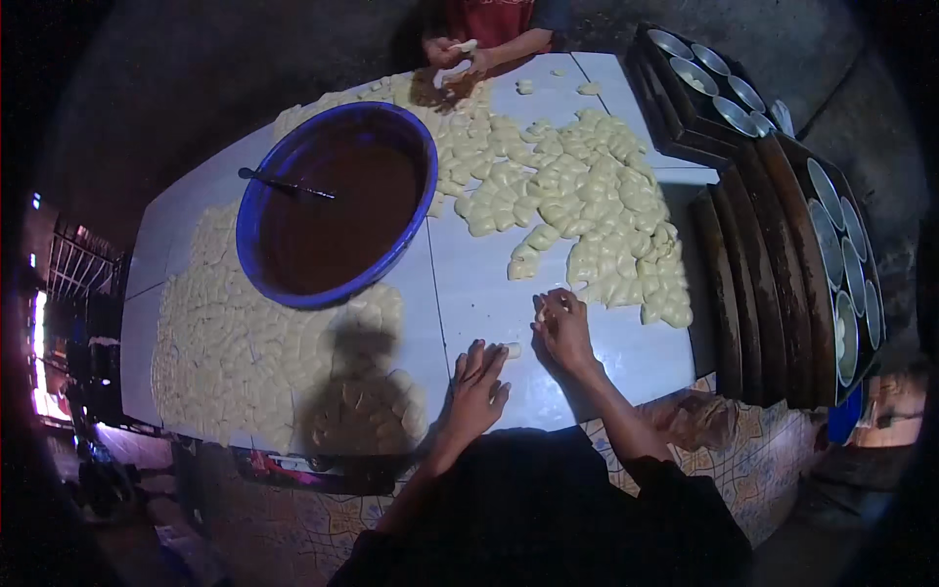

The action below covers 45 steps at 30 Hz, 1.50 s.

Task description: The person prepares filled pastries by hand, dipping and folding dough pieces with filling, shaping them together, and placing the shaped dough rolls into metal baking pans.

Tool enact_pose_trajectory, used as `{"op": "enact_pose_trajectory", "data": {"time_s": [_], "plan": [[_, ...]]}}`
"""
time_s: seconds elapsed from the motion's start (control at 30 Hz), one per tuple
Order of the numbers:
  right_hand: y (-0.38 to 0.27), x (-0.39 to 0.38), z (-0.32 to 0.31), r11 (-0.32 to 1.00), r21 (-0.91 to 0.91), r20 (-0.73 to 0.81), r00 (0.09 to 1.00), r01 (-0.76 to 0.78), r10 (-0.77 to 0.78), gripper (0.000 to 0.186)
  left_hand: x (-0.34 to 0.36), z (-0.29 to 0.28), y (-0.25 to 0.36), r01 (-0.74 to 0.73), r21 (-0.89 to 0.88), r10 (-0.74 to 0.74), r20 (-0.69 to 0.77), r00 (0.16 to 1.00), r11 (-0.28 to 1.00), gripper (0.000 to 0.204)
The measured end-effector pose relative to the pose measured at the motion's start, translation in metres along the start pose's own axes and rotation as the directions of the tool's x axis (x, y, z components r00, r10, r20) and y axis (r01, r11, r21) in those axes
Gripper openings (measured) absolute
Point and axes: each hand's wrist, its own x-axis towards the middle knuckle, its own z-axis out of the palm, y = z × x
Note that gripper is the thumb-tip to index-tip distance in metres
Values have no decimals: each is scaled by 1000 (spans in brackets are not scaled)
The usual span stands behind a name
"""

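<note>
Now a small dough bit (513, 350) lies on the table (479, 284), just beside the left hand (475, 391), which is palm down with fingers apart. The right hand (565, 335) is curled; I can't tell if it holds dough. Soft, even pushes seem best, well clear of the dough pile (599, 186).

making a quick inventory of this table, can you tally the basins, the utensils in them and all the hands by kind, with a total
Blue basin: 1
Dark-handled utensil: 1
Wearer's own hands, left hand and right hand: 2
Co-worker's hands: 2
Total: 6
</note>
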Motion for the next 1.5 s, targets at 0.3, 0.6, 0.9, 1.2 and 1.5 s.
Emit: {"op": "enact_pose_trajectory", "data": {"time_s": [0.3, 0.6, 0.9, 1.2, 1.5], "plan": [[-94, -12, -30, 565, 787, 353, 932, -248, -83, 36, 12, -29, 29, 34, -748, -352, -270, 896, 663, 34], [-102, 3, -24, 695, 713, 142, 952, 92, -272, 34, 13, -35, 42, 88, -848, -497, -219, 840, 522, 11], [-72, 19, -7, 240, 879, 473, 817, -412, -329, 105, 58, -85, 51, 91, -792, -2, 116, 993, -604, 79], [-76, 19, 10, 303, 904, 382, 890, -303, -248, 102, 191, -170, -132, 411, -105, -421, -120, 899, 906, 86], [-63, 23, 35, 76, 934, 354, 930, -348, -95, 70, 143, -131, -40, 281, -106, -300, -394, 869, 954, 75]]}}
